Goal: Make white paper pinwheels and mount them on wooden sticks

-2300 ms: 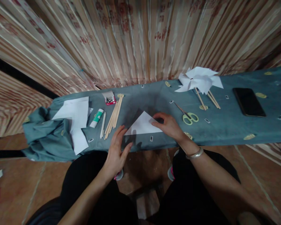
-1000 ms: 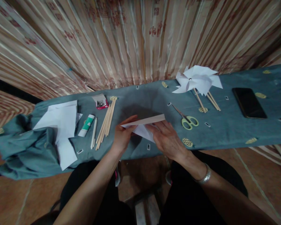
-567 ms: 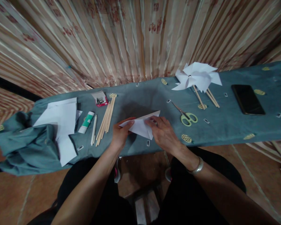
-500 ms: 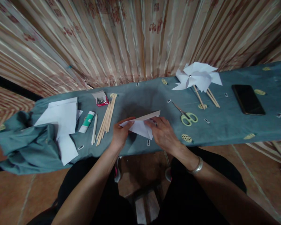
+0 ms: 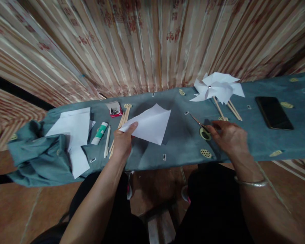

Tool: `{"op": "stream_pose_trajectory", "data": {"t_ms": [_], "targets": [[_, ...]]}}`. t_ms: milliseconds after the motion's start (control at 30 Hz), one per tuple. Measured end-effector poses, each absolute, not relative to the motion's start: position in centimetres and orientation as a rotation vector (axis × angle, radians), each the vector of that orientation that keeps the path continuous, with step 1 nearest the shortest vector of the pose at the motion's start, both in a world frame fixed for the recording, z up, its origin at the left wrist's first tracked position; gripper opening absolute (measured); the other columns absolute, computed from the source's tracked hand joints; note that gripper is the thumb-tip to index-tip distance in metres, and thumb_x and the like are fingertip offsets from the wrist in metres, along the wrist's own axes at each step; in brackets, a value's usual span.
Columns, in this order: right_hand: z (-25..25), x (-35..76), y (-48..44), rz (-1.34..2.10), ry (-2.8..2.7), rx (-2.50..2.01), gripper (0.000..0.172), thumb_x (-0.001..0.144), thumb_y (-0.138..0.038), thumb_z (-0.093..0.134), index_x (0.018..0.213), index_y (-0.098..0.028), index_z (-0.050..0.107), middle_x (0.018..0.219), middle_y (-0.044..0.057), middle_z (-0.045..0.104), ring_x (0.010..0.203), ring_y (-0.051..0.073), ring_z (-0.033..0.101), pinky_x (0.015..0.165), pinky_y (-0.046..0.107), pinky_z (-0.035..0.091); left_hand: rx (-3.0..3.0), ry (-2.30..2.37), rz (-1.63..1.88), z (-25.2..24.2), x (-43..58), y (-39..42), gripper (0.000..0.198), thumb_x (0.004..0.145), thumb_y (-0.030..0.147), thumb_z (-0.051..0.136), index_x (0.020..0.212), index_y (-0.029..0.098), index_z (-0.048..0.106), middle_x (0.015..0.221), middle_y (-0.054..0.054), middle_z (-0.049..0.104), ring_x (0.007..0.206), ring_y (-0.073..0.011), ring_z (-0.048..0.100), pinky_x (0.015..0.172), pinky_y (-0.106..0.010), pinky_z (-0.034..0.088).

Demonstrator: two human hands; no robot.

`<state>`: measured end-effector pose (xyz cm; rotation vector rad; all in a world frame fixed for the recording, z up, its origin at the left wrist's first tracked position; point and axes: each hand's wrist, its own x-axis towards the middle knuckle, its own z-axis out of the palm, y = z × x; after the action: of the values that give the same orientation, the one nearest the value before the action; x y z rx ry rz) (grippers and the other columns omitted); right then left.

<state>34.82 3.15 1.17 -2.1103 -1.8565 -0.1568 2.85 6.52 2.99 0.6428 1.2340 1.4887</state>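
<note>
Green-handled scissors [image 5: 202, 126] show only partly (right fingers [image 5: 214, 131] intervene).

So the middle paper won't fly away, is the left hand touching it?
Touching. The head view shows the left hand pinching the white paper near its left corner, with the thumb lying on top.

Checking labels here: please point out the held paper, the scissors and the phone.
Held paper [image 5: 151, 124], head view: middle of the sheet.
Scissors [image 5: 199, 124], head view: blades, near the handles.
Phone [image 5: 274, 113], head view: middle of the screen.
</note>
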Motion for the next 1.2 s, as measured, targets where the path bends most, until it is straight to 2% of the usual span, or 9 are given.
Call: {"op": "stream_pose_trajectory", "data": {"t_ms": [100,267,367,467,633,800,933,1067,1200], "targets": [[0.9,35.8,2.0,-0.075,-1.922,-2.256,0.033,0.091,-0.041,0.058,0.102,-0.015,0.074,0.085,0.016,0.075,0.077,0.033,0.070,0.064,0.038,0.048,0.666,1.201,1.530,4.0,2.9,6.9,0.036,0.047,0.031,0.092,0.075,0.016,0.075,0.077,-0.004,0.076,0.077,-0.0220,0.072,0.071,-0.030,0.059],[0.2,35.3,1.5,-0.111,-2.061,-2.149,0.034,0.089,-0.034,0.059,0.111,-0.011,0.071,0.098,0.018,0.075,0.086,0.033,0.069,0.071,0.039,0.049,0.708,1.115,1.543,5.0,3.5,7.0,0.032,0.053,0.027,0.089,0.079,0.018,0.074,0.085,-0.005,0.077,0.094,-0.0256,0.073,0.083,-0.034,0.060],[0.4,35.3,2.1,-0.014,-2.006,-2.188,0.031,0.086,-0.033,0.061,0.108,-0.014,0.072,0.089,0.016,0.075,0.083,0.032,0.069,0.069,0.039,0.048,0.719,1.081,1.546,5.4,3.9,7.1,0.028,0.055,0.024,0.088,0.078,0.017,0.073,0.083,-0.005,0.077,0.098,-0.0263,0.072,0.088,-0.036,0.059],[0.9,35.1,2.6,0.282,-1.778,-2.092,0.030,0.080,-0.037,0.066,0.103,-0.017,0.072,0.084,0.012,0.074,0.075,0.027,0.068,0.068,0.037,0.048,0.710,1.074,1.581,5.7,3.9,7.3,0.025,0.057,0.024,0.087,0.076,0.017,0.072,0.082,-0.006,0.077,0.099,-0.0266,0.072,0.091,-0.037,0.058],[1.8,32.9,2.4,1.158,-1.215,-1.473,0.046,0.064,-0.044,0.082,0.102,-0.021,0.072,0.087,0.006,0.076,0.079,0.019,0.070,0.073,0.031,0.053,0.674,1.051,1.645,6.1,3.0,7.9,0.031,0.054,0.022,0.089,0.080,0.016,0.073,0.086,-0.006,0.077,0.101,-0.0271,0.071,0.091,-0.037,0.059],[1.8,29.5,1.5,1.789,-0.958,-1.192,0.044,0.057,-0.037,0.090,0.096,-0.021,0.078,0.084,0.005,0.077,0.068,0.014,0.068,0.062,0.022,0.052,0.676,1.051,1.677,5.9,2.2,8.0,0.031,0.057,0.022,0.088,0.084,0.017,0.074,0.086,-0.006,0.077,0.104,-0.0277,0.071,0.092,-0.037,0.058],[1.4,26.9,0.7,2.037,-0.708,-0.963,0.043,0.057,-0.034,0.090,0.096,-0.021,0.079,0.089,0.006,0.078,0.070,0.013,0.069,0.064,0.020,0.054,0.671,1.065,1.683,5.8,1.8,8.1,0.028,0.059,0.022,0.086,0.084,0.018,0.074,0.090,-0.007,0.077,0.109,-0.0287,0.069,0.093,-0.038,0.058],[1.3,25.4,0.3,2.125,-0.587,-0.828,0.041,0.060,-0.029,0.087,0.099,-0.021,0.078,0.091,0.006,0.077,0.067,0.011,0.066,0.063,0.019,0.053,0.694,1.065,1.690,6.0,1.5,7.9,0.028,0.061,0.022,0.084,0.086,0.018,0.073,0.095,-0.009,0.077,0.116,-0.0302,0.066,0.097,-0.040,0.056],[1.3,25.1,0.6,2.090,-0.569,-0.757,0.025,0.064,-0.027,0.083,0.087,-0.020,0.077,0.085,0.004,0.075,0.060,0.009,0.060,0.058,0.018,0.052,0.696,1.049,1.686,6.0,1.3,7.7,0.027,0.063,0.022,0.083,0.088,0.018,0.073,0.096,-0.009,0.077,0.115,-0.0303,0.066,0.098,-0.041,0.055]]}}
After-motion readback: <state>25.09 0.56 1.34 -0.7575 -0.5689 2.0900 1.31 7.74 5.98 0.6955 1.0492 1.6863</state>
